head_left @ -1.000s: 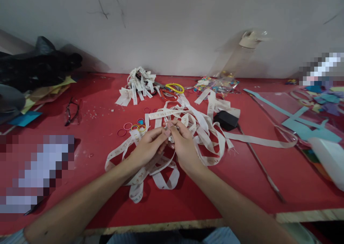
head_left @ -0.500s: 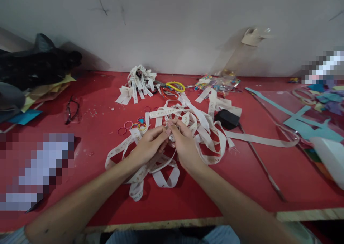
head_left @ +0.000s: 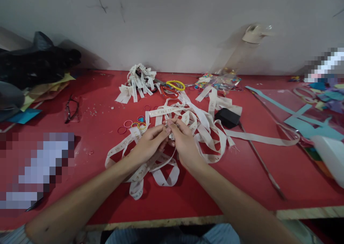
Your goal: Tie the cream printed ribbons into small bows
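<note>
My left hand (head_left: 150, 142) and my right hand (head_left: 186, 140) meet over the middle of the table, fingertips pressed together. Between them they pinch a bit of white printed ribbon (head_left: 171, 137); a small dark, ring-like detail shows at the right fingers, too small to name. Long loops of the same ribbon (head_left: 166, 111) lie loosely around and beneath both hands, with gold lettering on them. Just left of the fingers are several coloured rings (head_left: 122, 130), pink, yellow and blue. How the ribbon is wrapped inside the fingers is hidden.
On the red table (head_left: 102, 143), behind the ribbon, lie yellow-handled scissors (head_left: 176, 85) and a bunch of cut ribbon pieces (head_left: 141, 80). A black block (head_left: 228, 118) and a thin rod (head_left: 264, 165) are at right. Eyeglasses (head_left: 72, 109) and a black bag (head_left: 34, 65) are at left.
Hardly anything differs. Both hands keep their pinch in the same place, and the view has shifted very slightly.
</note>
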A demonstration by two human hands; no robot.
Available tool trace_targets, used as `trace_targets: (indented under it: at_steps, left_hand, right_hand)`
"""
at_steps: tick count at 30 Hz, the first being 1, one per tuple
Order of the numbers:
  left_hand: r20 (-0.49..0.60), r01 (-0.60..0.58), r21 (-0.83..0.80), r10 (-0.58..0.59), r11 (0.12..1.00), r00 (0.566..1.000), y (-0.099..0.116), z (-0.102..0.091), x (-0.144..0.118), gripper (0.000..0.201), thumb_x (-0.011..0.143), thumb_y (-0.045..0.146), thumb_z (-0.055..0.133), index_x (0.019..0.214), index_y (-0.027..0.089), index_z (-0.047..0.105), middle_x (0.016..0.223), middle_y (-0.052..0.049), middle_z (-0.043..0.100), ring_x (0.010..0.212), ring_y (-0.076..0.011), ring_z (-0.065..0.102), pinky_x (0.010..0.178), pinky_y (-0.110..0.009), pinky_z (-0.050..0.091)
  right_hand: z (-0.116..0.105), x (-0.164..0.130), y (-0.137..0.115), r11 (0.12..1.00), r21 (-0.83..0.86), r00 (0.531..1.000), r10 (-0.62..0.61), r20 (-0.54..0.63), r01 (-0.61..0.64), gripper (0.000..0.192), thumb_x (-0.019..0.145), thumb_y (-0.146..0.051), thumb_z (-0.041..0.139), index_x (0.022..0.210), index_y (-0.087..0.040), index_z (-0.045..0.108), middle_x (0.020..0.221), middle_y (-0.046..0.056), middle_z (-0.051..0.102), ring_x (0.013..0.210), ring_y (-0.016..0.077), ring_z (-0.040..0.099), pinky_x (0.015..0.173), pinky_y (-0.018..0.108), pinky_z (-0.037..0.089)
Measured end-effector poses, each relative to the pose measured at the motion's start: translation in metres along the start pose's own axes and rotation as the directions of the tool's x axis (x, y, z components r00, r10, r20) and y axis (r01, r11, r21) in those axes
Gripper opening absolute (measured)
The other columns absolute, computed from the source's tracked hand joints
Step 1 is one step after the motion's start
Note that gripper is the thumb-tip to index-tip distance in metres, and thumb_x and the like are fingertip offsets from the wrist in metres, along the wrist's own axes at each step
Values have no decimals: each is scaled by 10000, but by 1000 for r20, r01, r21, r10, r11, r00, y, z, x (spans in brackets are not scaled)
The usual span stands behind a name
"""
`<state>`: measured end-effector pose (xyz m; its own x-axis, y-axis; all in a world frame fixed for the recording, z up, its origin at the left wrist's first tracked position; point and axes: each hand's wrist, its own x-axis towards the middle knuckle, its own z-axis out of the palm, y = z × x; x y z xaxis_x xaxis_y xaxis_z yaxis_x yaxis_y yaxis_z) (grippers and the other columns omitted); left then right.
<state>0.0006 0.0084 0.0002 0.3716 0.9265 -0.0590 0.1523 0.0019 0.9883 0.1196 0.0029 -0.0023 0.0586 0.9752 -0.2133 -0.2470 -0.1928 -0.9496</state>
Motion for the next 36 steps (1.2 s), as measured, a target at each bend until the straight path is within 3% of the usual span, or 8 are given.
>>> trace_targets:
  at_steps: [36]
  left_hand:
    - [-3, 20, 9, -20, 1000, 1000, 2, 0, 1, 390, 929, 426, 444, 622, 185, 449, 497, 54, 446, 495, -84, 414, 531, -222, 348]
  right_hand:
    - [-1, 0, 1, 1000, 9, 999, -20, 28, 20, 183, 831, -413, 554, 811, -232, 573, 724, -30, 523, 562, 85, 428, 455, 196, 329]
